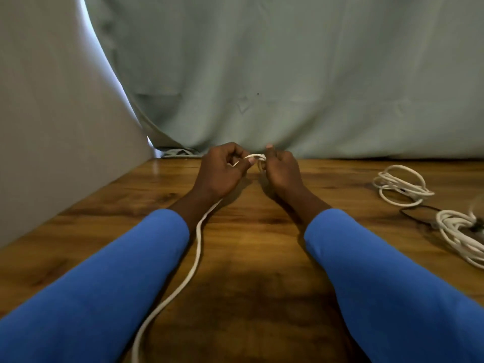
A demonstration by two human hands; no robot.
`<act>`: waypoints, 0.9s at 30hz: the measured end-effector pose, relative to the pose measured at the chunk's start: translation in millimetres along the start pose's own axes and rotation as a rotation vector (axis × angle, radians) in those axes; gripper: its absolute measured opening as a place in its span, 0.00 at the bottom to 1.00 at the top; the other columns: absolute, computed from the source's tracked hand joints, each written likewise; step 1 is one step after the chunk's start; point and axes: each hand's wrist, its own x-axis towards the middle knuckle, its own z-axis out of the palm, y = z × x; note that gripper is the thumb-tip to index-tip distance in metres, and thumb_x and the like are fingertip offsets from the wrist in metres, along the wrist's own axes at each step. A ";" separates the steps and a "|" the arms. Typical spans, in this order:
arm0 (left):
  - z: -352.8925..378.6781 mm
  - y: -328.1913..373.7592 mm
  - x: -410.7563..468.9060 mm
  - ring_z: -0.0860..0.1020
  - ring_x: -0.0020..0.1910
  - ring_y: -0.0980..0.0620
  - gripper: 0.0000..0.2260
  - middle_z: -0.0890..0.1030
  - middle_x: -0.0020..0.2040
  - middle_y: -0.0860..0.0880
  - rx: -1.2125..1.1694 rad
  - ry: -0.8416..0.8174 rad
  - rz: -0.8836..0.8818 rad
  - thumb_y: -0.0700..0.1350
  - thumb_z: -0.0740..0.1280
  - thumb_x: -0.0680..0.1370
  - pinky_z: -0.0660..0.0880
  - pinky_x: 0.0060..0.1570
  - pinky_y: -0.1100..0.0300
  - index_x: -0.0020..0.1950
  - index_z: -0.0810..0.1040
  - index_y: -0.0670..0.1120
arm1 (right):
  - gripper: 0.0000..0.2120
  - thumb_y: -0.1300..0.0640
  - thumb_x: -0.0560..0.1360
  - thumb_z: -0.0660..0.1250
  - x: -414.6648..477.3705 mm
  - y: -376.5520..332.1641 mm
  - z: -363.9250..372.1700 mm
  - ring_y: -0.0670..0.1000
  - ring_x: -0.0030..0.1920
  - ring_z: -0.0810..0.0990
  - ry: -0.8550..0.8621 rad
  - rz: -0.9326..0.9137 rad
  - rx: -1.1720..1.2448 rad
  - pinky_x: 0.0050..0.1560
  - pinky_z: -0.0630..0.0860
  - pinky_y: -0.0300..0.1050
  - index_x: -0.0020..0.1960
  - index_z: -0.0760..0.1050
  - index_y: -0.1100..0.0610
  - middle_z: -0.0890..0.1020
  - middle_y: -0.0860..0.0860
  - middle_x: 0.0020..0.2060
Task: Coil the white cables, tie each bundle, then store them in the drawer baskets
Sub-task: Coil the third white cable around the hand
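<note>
Wood-grain tabletop point(243, 247) under a pale curtain is what I see. My left hand point(222, 171) and right hand point(281, 170), fingers curled, both pinch a white cable point(195, 260) trailing toward me. Two coiled bundles point(400, 184) lie right.

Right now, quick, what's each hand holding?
Left hand: closed, pinching the white cable.
Right hand: closed, gripping the same cable's looped end.
</note>
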 end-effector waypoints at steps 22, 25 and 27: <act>-14.3 -12.9 12.7 0.77 0.25 0.53 0.03 0.82 0.32 0.48 -0.521 -0.204 -0.383 0.38 0.69 0.81 0.78 0.26 0.58 0.54 0.80 0.44 | 0.30 0.46 0.84 0.51 -5.5 -16.9 -10.3 0.44 0.14 0.58 -0.631 0.527 1.007 0.19 0.49 0.32 0.25 0.67 0.52 0.61 0.46 0.16; -10.7 -15.0 10.2 0.79 0.27 0.50 0.06 0.83 0.34 0.50 -0.215 -0.296 -0.162 0.45 0.63 0.86 0.77 0.26 0.56 0.60 0.78 0.49 | 0.31 0.46 0.84 0.51 -9.3 -22.5 -8.3 0.44 0.13 0.58 -0.512 0.517 1.106 0.19 0.48 0.32 0.24 0.66 0.52 0.61 0.46 0.15; -5.2 -18.3 9.9 0.84 0.42 0.48 0.13 0.86 0.47 0.51 0.148 -0.377 0.107 0.50 0.58 0.87 0.80 0.42 0.51 0.70 0.73 0.53 | 0.28 0.47 0.84 0.50 -8.4 -29.4 -13.4 0.44 0.13 0.57 -0.382 0.513 1.179 0.18 0.51 0.29 0.27 0.64 0.52 0.60 0.46 0.15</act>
